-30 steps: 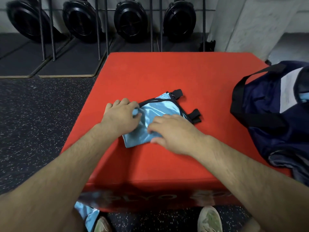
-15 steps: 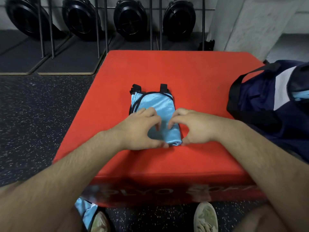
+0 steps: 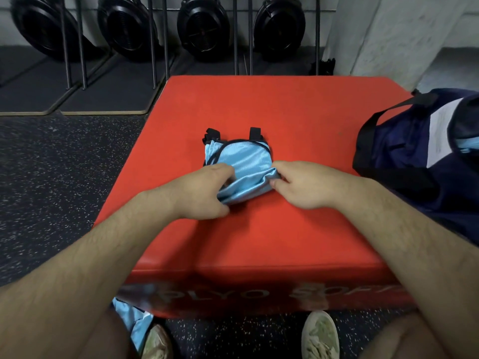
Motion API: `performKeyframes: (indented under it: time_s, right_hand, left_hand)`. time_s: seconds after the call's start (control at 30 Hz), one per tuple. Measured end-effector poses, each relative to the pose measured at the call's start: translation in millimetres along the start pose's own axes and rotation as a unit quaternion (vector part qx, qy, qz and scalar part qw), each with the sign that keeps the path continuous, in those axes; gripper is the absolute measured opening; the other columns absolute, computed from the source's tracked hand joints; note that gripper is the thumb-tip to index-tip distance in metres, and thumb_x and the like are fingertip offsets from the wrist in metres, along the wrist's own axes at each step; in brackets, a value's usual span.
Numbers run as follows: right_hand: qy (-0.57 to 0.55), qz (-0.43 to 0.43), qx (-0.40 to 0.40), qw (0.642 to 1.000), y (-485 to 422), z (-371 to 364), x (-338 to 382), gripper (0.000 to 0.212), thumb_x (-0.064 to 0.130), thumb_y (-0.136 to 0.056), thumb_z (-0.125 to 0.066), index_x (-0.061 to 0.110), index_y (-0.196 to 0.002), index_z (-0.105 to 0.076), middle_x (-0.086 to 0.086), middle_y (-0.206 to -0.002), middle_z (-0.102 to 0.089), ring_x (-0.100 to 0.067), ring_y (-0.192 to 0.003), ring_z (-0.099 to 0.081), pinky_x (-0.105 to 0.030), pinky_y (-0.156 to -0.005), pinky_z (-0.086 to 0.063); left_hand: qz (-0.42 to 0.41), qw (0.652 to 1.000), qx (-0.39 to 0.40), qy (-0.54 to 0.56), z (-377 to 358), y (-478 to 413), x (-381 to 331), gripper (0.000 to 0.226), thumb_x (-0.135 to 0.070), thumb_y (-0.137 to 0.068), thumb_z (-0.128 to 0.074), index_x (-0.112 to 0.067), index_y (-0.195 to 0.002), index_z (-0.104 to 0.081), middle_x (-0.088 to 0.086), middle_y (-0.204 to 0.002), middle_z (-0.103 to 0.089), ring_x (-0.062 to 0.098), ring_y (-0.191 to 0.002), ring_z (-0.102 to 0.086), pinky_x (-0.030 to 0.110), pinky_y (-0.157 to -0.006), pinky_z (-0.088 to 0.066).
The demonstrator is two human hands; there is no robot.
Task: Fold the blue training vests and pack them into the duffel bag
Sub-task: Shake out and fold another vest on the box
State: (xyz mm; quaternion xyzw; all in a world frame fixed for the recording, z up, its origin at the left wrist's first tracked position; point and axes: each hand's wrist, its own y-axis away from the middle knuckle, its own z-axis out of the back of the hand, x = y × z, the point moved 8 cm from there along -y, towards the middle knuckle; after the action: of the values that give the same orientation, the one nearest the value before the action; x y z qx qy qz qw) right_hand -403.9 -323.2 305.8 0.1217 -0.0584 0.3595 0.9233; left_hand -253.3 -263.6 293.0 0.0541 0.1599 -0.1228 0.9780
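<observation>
A light blue training vest [image 3: 242,164] with black trim and two black straps lies folded small in the middle of the red plyo box [image 3: 298,112]. My left hand [image 3: 204,193] pinches its near left corner, and my right hand [image 3: 298,185] pinches its near right corner. The near edge is lifted off the box and curls over. A navy duffel bag [image 3: 425,161] with a white panel and black handles sits open on the box's right side, with blue fabric showing inside.
More blue fabric [image 3: 134,322] lies on the floor by my left foot. Black weight plates [image 3: 204,24] lean in a rack behind the box. Dark speckled rubber floor lies to the left.
The vest was turned so its straps point away, then pressed flat by both hands. Now both hands have taken the near corners and raised the near edge.
</observation>
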Motion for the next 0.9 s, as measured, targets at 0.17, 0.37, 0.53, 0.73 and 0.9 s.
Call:
performKeyframes:
  time_s: [0.17, 0.37, 0.53, 0.73, 0.9]
  right_hand:
    - [-0.046, -0.001, -0.041, 0.998, -2.4, 11.4, -8.7, 0.027, 0.035, -0.099, -0.050, 0.025, -0.122, -0.041, 0.003, -0.077, -0.059, -0.025, -0.077, -0.057, -0.040, -0.073, -0.048]
    - [-0.062, 0.028, -0.092, 0.993, -0.1, 27.2, -2.5, 0.018, 0.046, -0.097, -0.057, 0.030, -0.101, -0.049, 0.009, -0.070, -0.054, -0.017, -0.070, -0.053, -0.035, -0.065, -0.039]
    - [-0.093, -0.003, -0.062, 0.994, -7.3, 23.6, -8.6, 0.018, 0.038, -0.102, -0.051, 0.025, -0.090, -0.050, 0.008, -0.072, -0.051, -0.015, -0.071, -0.049, -0.035, -0.066, -0.035]
    - [-0.176, -0.014, -0.020, 0.984, -12.9, 22.6, -13.4, 0.018, 0.031, -0.102, -0.055, 0.023, -0.085, -0.056, -0.002, -0.074, -0.060, -0.021, -0.072, -0.059, -0.040, -0.074, -0.050]
    - [-0.247, -0.026, -0.020, 0.968, -15.9, 19.8, -12.2, 0.018, 0.026, -0.101, -0.057, 0.011, -0.093, -0.062, -0.020, -0.089, -0.070, -0.037, -0.081, -0.071, -0.053, -0.078, -0.057]
  left_hand:
    - [0.044, 0.992, -0.089, 0.079, 23.6, 5.5, 24.2, 0.018, -0.025, -0.083, -0.063, -0.020, -0.095, -0.050, -0.002, -0.085, -0.060, 0.021, -0.078, -0.057, 0.038, -0.071, -0.045]
    - [0.069, 0.980, -0.152, 0.103, 31.7, 5.0, 33.1, 0.012, -0.033, -0.096, -0.059, -0.026, -0.096, -0.050, -0.007, -0.077, -0.059, 0.004, -0.070, -0.054, 0.030, -0.062, -0.038]
    - [0.053, 0.980, -0.144, 0.129, 33.7, 5.1, 31.4, 0.030, -0.043, -0.090, -0.068, -0.027, -0.108, -0.049, -0.007, -0.085, -0.060, 0.012, -0.077, -0.057, 0.033, -0.069, -0.044]
    - [0.062, 0.977, -0.150, 0.135, 41.9, 4.0, 33.5, 0.020, -0.036, -0.093, -0.066, -0.020, -0.087, -0.055, -0.009, -0.070, -0.053, -0.003, -0.062, -0.047, 0.017, -0.059, -0.035]
    - [0.122, 0.967, -0.169, 0.144, 40.1, 1.9, 40.2, 0.034, -0.043, -0.094, -0.062, -0.018, -0.075, -0.050, -0.007, -0.061, -0.048, 0.005, -0.053, -0.042, 0.020, -0.050, -0.033]
